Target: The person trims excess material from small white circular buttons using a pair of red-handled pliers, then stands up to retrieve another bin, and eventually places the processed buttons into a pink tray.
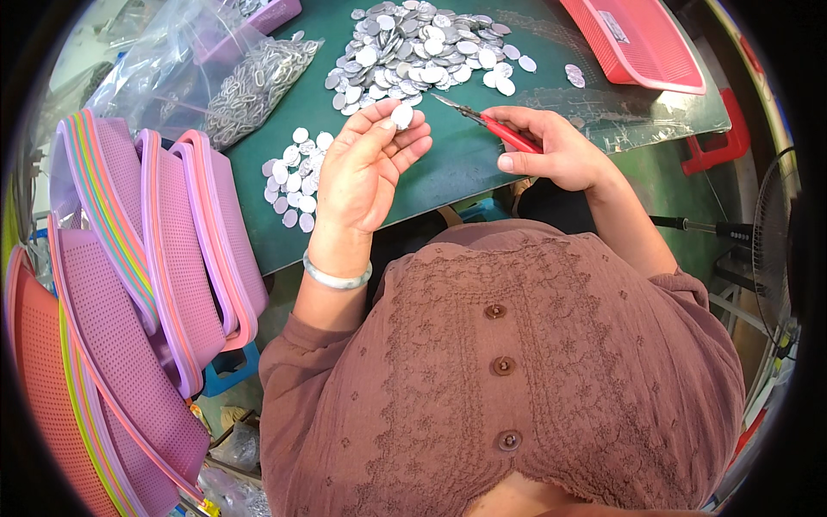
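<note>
Head view: my left hand [357,177] pinches pale oval disc [402,115]; right hand [558,152] grips red-handled pliers [513,135] over green worktop [461,168].

This looks like a small assembly workshop: a green-topped worktop [461,178] carries a large heap of flat, silver-coloured oval discs [413,56], red-handled metal pliers [512,135] are in hand, and a clear plastic bag [258,90] bulges with silver-grey links. Perforated purple plastic baskets [181,250] stand stacked alongside.
</note>
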{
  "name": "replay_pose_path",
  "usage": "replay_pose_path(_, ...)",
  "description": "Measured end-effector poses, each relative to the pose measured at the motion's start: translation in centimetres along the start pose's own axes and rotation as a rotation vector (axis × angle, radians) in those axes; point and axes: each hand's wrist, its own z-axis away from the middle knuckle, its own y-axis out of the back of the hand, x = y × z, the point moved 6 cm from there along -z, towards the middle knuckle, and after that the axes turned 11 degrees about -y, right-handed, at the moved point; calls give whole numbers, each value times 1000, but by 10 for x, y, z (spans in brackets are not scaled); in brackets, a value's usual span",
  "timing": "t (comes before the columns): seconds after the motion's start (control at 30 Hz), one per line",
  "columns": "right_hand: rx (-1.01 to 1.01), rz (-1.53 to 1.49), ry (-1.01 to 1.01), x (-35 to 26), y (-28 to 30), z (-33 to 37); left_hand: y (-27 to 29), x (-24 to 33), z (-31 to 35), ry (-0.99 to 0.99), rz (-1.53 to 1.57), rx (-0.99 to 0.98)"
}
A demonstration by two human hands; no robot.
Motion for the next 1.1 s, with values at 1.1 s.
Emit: replay_pose_path(1.1,22,16,8,0,1,-1,14,14,6,-236,-1015,-7)
